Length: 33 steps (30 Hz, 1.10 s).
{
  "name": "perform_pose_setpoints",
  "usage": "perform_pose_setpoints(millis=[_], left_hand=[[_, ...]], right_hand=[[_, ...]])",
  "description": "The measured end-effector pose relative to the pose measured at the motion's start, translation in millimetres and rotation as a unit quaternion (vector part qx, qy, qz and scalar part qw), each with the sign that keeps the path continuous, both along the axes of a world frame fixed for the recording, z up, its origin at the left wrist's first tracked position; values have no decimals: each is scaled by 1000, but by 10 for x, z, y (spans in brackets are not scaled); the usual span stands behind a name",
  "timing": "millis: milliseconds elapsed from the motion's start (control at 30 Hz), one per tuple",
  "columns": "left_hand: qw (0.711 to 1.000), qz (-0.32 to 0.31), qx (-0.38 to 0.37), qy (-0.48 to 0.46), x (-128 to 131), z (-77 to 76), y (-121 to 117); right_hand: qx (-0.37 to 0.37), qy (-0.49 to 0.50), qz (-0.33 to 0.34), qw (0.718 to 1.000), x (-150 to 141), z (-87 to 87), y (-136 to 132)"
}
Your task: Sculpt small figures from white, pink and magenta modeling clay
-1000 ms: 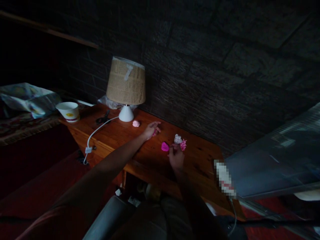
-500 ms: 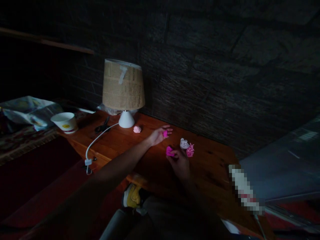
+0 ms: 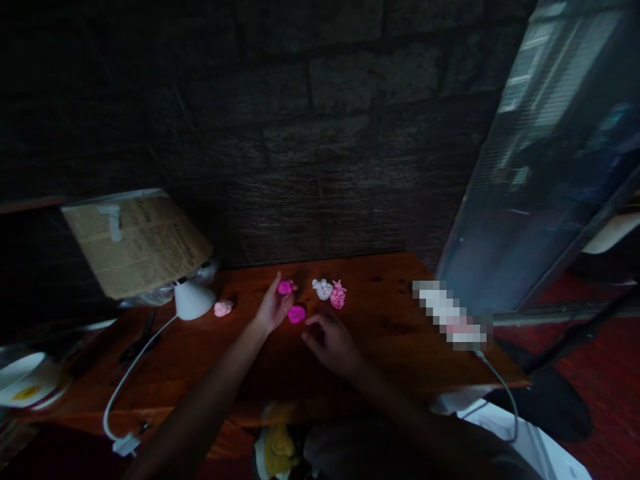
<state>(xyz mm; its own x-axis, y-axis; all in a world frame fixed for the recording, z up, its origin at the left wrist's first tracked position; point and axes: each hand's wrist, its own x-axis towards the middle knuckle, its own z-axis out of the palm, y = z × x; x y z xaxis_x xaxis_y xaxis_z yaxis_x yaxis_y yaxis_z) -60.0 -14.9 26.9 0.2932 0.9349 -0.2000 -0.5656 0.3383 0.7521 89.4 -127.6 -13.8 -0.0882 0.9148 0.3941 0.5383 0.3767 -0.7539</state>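
My left hand (image 3: pixel 271 309) reaches over the wooden table (image 3: pixel 390 333) with its fingers pinched on a small bright pink lump (image 3: pixel 285 287). A second bright pink lump (image 3: pixel 297 314) lies on the wood between my hands. My right hand (image 3: pixel 331 340) rests just right of it with the fingers loosely curled and apart, holding nothing. A white crumpled piece (image 3: pixel 323 289) and a pink crumpled piece (image 3: pixel 338 297) sit side by side farther back. A pale pink lump (image 3: pixel 223 308) lies near the lamp base.
A lamp (image 3: pixel 193 300) with a newspaper-print shade (image 3: pixel 135 240) stands at the left, its white cable (image 3: pixel 123 387) running to the front edge. Scissors (image 3: pixel 137 340) and a white paper bowl (image 3: pixel 25 380) lie far left. A dark brick wall backs the table; a glass panel (image 3: pixel 525 187) leans at right.
The view has swung to the right. My right hand has let go of the bright pink lump and drawn back; the lump now lies on the table. My left hand still holds its lump.
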Motion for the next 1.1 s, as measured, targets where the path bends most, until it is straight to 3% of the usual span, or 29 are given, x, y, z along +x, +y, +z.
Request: perform_pose_setpoints(millis=[100,233,367,433,500,567,633,700,767,867,1000,1100], left_hand=[[998,-10,9,61,61,10,-33],[986,5,87,141,161,44,25],[973,65,147,166,228,122,186],[965,94,174,174,219,122,289],[957,119,202,172,176,66,389],[954,118,217,172,107,-33,476],[954,122,214,172,29,-136,543],[957,134,201,159,-38,-206,590],[964,136,178,142,-81,-233,625],[976,122,143,108,-92,-214,656],[991,85,102,19,-35,-166,670],[992,69,107,-6,23,-147,657]], right_hand=[[-34,13,36,999,127,69,-69],[-53,26,64,996,440,297,30],[-30,-19,-23,999,747,611,647],[-30,1,-93,995,846,676,1007],[-21,34,-161,986,925,633,1258],[12,8,-182,983,988,499,1358],[-4,-10,-143,990,1015,340,1334],[-60,33,-60,996,994,227,1258],[-93,61,15,994,942,179,1192],[-109,67,47,991,896,182,1154],[-130,140,0,982,985,208,1174],[-80,161,-70,981,1064,216,1215]])
